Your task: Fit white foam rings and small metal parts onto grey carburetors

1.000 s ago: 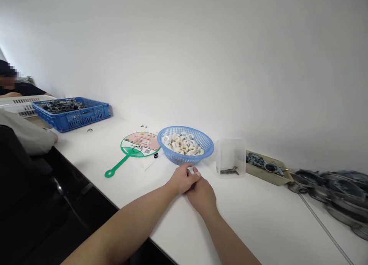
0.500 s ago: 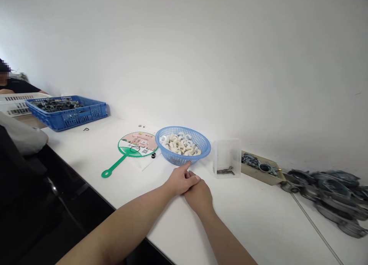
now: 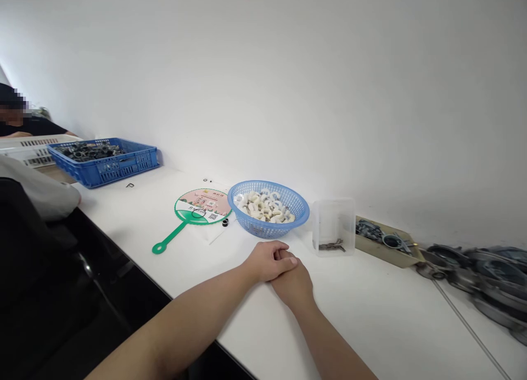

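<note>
My left hand (image 3: 267, 261) lies over my right hand (image 3: 294, 284), its fingers curled round it and its thumb across the top. The fingers of my right hand are hidden beneath the left. Both rest together on the white table (image 3: 247, 319). Just beyond them, not touching, stands a blue plastic colander (image 3: 267, 230) holding many whitish curved pieces (image 3: 263, 205). To their right is a clear plastic box (image 3: 333, 226) with a few small dark metal pieces (image 3: 331, 245) at the bottom.
A green-rimmed hand fan (image 3: 197, 204) lies left, a small black ring (image 3: 225, 222) beside it. Farther left are a blue crate (image 3: 119, 171) of dark metal parts and a seated person (image 3: 37, 126). At right: a beige tray (image 3: 382, 251) of parts and stacked metal rings (image 3: 489, 275).
My left index finger was stretched toward the colander and is now curled down over my right hand. The whole view has shifted slightly, so things appear farther right.
</note>
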Tool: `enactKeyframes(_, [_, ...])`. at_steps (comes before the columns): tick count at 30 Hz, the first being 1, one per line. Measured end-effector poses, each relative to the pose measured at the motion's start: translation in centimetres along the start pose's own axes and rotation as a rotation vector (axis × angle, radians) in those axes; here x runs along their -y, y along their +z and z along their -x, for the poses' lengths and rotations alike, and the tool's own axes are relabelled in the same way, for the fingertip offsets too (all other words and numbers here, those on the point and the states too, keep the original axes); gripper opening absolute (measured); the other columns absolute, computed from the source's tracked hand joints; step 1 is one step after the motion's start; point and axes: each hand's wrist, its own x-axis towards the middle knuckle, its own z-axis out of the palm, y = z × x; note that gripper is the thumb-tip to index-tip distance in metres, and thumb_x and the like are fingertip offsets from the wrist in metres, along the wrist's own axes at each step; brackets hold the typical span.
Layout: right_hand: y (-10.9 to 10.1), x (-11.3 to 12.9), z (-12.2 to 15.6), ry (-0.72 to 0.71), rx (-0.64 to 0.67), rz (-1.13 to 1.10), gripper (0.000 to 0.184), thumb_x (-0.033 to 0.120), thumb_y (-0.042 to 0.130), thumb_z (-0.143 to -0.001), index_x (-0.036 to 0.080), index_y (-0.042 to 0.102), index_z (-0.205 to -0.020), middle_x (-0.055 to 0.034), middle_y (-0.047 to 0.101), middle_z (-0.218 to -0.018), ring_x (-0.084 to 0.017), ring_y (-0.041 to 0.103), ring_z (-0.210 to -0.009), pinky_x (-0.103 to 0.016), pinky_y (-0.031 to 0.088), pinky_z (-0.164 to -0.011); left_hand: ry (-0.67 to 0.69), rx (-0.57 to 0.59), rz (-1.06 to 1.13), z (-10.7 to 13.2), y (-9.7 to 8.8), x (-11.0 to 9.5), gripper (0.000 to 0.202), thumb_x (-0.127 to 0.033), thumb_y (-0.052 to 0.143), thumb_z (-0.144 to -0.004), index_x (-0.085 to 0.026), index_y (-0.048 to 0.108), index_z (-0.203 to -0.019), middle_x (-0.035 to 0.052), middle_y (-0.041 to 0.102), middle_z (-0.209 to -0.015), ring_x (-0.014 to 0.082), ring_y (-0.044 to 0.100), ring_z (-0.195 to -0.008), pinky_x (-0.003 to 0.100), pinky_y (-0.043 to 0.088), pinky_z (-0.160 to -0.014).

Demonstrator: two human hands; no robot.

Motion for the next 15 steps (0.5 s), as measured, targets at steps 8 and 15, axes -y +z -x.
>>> enactKeyframes(8, [-0.15,0.09,0.10,-0.011,0.009,0.038,0.032,0.023,0.047,-0.081,0.015,0.055,-0.111,-0.0098,0.063,-0.098,-0.021,0.059,-0.085,-0.029,0.037,-0.069,0.008,-0.007,0.024,-0.04,0.25,0.27,0.050,-0.048,0.058,-0.074,-0.017,0.062,-0.112,0.0064,0.067,-0.104,0.0223,0.060,-0.094,0.034,0.049,-0.084])
enactKeyframes(15, [-0.33,0.30,0.21,0.010,0.016,0.044,0.035,0.025,0.047,-0.081,0.015,0.054,-0.113,-0.0094,0.063,-0.101,-0.023,0.058,-0.089,-0.031,0.038,-0.073,-0.004,0.003,0.007,-0.03,0.25,0.19,0.048,-0.049,0.058,-0.074,-0.018,0.062,-0.111,0.0058,0.068,-0.100,0.0215,0.061,-0.090,0.034,0.049,-0.082])
